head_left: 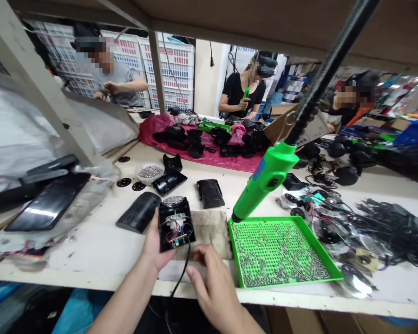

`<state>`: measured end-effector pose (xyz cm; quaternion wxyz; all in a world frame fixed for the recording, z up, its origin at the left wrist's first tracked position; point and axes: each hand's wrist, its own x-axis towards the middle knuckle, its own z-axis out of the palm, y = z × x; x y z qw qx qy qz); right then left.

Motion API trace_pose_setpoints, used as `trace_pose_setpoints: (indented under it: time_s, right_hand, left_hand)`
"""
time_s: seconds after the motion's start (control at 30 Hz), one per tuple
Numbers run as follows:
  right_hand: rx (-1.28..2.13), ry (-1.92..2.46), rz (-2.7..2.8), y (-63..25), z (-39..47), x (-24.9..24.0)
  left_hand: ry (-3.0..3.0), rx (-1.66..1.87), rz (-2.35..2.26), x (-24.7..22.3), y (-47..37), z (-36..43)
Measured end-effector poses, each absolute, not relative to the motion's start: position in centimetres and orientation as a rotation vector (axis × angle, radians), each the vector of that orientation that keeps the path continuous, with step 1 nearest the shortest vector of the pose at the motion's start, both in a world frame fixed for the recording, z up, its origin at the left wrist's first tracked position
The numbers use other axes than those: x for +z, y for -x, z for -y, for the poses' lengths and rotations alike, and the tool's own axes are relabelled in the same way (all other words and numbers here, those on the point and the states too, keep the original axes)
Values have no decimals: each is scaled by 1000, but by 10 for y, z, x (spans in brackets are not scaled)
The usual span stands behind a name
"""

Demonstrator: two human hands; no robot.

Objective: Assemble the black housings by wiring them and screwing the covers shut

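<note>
My left hand [154,248] grips a black plastic housing [162,234], tilted up with its inside facing me. Inside the housing sit red and blue wires, a white part and a small circuit board [179,241]. A black cable [181,273] runs from its lower end down over the table edge. Beside that cable hovers my right hand [214,285], thumb and fingers apart, nothing in it. A green electric screwdriver [264,181] hangs above the left rear corner of a green tray [289,284] holding many small screws.
Black shell pieces [139,212] and a bowl of small metal parts [150,172] stand left. Wires and black cables [386,227] pile up on the right. Pink bags [153,130] with black units lie at the back. A slanted post [45,88] rises left; several people work opposite.
</note>
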<state>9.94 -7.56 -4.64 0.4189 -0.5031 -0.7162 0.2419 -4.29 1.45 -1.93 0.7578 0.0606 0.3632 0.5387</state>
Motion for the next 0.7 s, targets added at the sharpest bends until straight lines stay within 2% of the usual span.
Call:
trace_pose_setpoints:
  time_s: [0.2, 0.7]
  right_hand:
    - [780, 1314, 1720, -103, 69, -50]
    - [768, 1246, 1777, -102, 71, -50]
  left_hand:
    - [-184, 1184, -778, -24, 41, -14]
    - [-205, 1273, -734, -25, 37, -3]
